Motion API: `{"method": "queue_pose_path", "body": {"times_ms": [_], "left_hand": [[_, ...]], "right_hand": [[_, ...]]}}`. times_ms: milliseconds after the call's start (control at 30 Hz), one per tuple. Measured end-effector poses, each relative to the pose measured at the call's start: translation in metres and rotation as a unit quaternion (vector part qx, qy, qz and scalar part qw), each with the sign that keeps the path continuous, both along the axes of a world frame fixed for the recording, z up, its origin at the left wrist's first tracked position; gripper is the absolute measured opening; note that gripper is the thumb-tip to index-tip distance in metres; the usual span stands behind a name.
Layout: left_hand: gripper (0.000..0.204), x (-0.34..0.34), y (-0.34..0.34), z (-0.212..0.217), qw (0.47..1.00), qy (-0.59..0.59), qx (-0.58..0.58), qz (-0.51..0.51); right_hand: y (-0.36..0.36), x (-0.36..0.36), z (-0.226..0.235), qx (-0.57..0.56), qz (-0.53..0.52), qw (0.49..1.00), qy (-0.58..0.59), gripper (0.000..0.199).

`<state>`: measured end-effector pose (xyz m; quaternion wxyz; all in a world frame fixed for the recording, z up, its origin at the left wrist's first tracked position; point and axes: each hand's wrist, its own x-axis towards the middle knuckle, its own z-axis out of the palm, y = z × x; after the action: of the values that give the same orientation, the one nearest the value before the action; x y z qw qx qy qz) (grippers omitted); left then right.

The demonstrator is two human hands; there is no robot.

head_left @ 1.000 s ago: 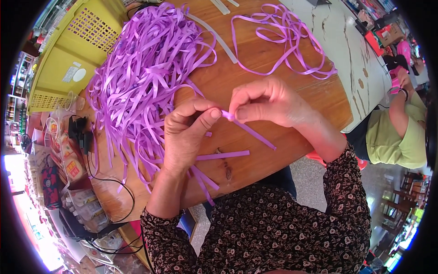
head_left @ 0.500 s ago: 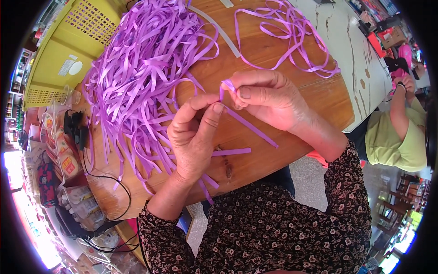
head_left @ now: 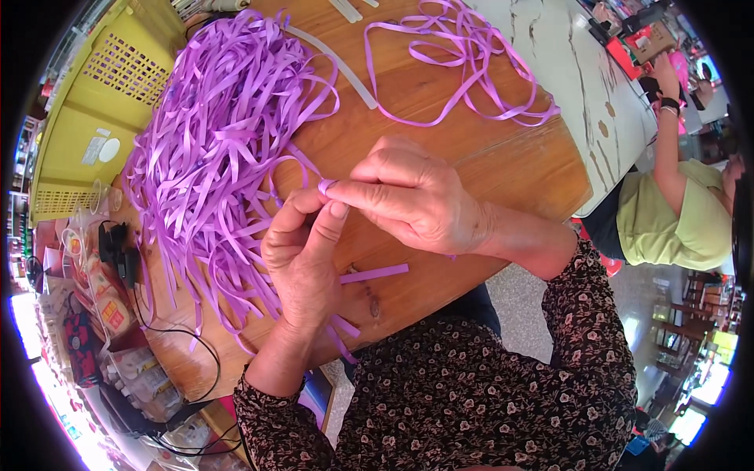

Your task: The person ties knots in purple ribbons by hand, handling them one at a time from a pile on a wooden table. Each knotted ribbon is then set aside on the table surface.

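Observation:
A narrow purple ribbon point(head_left: 326, 186) is folded into a small loop at my fingertips. My left hand point(head_left: 301, 255) pinches it between thumb and forefinger. My right hand point(head_left: 424, 192) reaches across from the right, its thumb and fingers closed on the same loop and touching the left fingertips. The right hand hides part of the ribbon. Just beyond and left of my hands lies a large tangled heap of purple ribbons point(head_left: 224, 125). One flat ribbon end point(head_left: 377, 273) sticks out beneath my left hand over the wooden table point(head_left: 503, 173).
A loose purple ribbon point(head_left: 440, 122) lies in loops at the far side, near a pale flat strip point(head_left: 338, 67). At the left stands a yellow-green plastic basket point(head_left: 59, 177); a black cable point(head_left: 206, 345) hangs nearby. At right, a person in a yellow-green shirt point(head_left: 667, 216) sits by a marble-patterned tabletop point(head_left: 581, 86).
My right hand has come in against the left fingertips, and the ribbon between them is now a tighter loop. The ribbon tail below has mostly gone from sight. The whole view has shifted slightly.

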<state>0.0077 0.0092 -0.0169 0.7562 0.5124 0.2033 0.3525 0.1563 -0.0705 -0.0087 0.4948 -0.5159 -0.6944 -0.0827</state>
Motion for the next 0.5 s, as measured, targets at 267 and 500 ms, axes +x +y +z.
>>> {"method": "queue_pose_path", "body": {"times_ms": [267, 500], "left_hand": [[0.010, -0.004, 0.001, 0.008, 0.996, -0.024, -0.083, -0.026], [0.009, -0.004, 0.002, 0.010, 0.999, 0.014, -0.020, -0.026]], "right_hand": [[-0.006, -0.007, 0.014, -0.162, 0.032, 0.955, 0.247, 0.031], [-0.004, 0.005, 0.014, -0.190, 0.057, 0.972, 0.128, 0.032]]}}
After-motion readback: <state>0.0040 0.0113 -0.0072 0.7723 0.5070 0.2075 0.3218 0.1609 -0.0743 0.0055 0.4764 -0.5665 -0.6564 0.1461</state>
